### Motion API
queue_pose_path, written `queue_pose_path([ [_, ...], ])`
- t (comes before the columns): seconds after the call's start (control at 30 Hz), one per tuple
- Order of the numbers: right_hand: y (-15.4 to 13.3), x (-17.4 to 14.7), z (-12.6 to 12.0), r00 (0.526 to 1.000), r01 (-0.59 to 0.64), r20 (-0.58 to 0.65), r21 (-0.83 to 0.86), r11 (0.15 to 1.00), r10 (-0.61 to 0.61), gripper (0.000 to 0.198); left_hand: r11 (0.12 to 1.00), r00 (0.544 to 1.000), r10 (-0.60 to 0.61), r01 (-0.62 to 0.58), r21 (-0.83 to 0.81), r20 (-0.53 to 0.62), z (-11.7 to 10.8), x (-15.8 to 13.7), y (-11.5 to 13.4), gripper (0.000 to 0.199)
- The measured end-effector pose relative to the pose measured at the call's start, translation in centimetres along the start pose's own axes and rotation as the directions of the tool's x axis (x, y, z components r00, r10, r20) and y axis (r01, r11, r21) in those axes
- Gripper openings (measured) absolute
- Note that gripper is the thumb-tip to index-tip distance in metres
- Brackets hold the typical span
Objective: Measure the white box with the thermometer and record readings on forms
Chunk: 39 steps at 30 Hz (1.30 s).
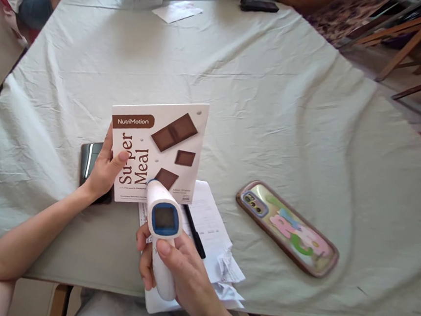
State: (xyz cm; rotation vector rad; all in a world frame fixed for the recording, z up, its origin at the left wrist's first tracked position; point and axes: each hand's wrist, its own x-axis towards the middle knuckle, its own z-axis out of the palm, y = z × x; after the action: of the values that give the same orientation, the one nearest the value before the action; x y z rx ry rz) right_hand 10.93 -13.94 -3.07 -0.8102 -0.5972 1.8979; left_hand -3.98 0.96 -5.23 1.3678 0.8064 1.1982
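My left hand (103, 172) grips the left edge of a white meal shake box (173, 162), its thumb on the front face. The box bears the words "NutriMotion Super Meal" and pictures of chocolate pieces. In my right hand (182, 266) is a white and blue infrared thermometer (164, 223), its handle wrapped by my fingers. Its nose overlaps the lower part of the box in view; whether they touch I cannot tell. The thermometer's small screen looks dark. Behind my left hand lies a dark phone (89, 159), partly hidden.
Papers (210, 227) with a black pen (196, 235) lie under my right hand. A phone in a decorated case (289, 229) rests to the right on the cloth-covered table (259, 108). At the far edge are a black object (259, 6), a paper (177, 12) and other people's arms.
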Motion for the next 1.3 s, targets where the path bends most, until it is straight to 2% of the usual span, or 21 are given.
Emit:
queue_pose_path([
  [0.3, 0.2, 0.2, -0.1, 1.0, 0.029, -0.006, -0.043, 0.999, -0.03, 0.037, 0.997, 0.999, 0.043, -0.042, 0.069, -0.005, -0.1, 0.1, 0.1, 0.068],
  [0.6, -0.8, 0.4, 0.4, 0.998, -0.058, 0.028, 0.023, 0.998, 0.057, 0.045, 0.995, 0.998, 0.069, -0.069, 0.07, 0.001, 0.2, 0.3, 0.3, 0.065],
  [0.8, -0.1, 0.3, -0.2, 0.999, -0.015, 0.033, 0.058, 0.998, 0.013, 0.042, 0.998, 0.999, 0.036, -0.036, 0.049, 0.003, 0.0, 0.3, 0.0, 0.067],
  [1.0, 0.1, 0.6, -0.2, 1.0, -0.012, 0.023, 0.049, 0.999, 0.011, 0.043, 0.996, 0.998, 0.058, -0.058, 0.073, 0.002, 0.0, 0.3, 0.0, 0.065],
  [1.17, -0.9, -0.8, 0.0, 0.999, -0.044, 0.013, 0.045, 0.998, 0.043, 0.048, 0.993, 0.997, 0.07, -0.069, 0.091, -0.008, -0.1, 0.1, 0.0, 0.067],
  [1.23, -1.9, -1.8, -0.4, 0.998, 0.004, -0.059, 0.004, 1.0, -0.004, 0.05, 0.995, 0.998, 0.061, -0.06, 0.084, -0.011, -0.2, 0.1, 0.0, 0.068],
  [1.3, -3.2, -2.6, -1.5, 0.965, 0.141, -0.197, -0.159, 0.977, -0.172, 0.046, 0.997, 0.999, 0.051, -0.051, 0.059, 0.0, -0.2, 0.0, -0.1, 0.069],
])
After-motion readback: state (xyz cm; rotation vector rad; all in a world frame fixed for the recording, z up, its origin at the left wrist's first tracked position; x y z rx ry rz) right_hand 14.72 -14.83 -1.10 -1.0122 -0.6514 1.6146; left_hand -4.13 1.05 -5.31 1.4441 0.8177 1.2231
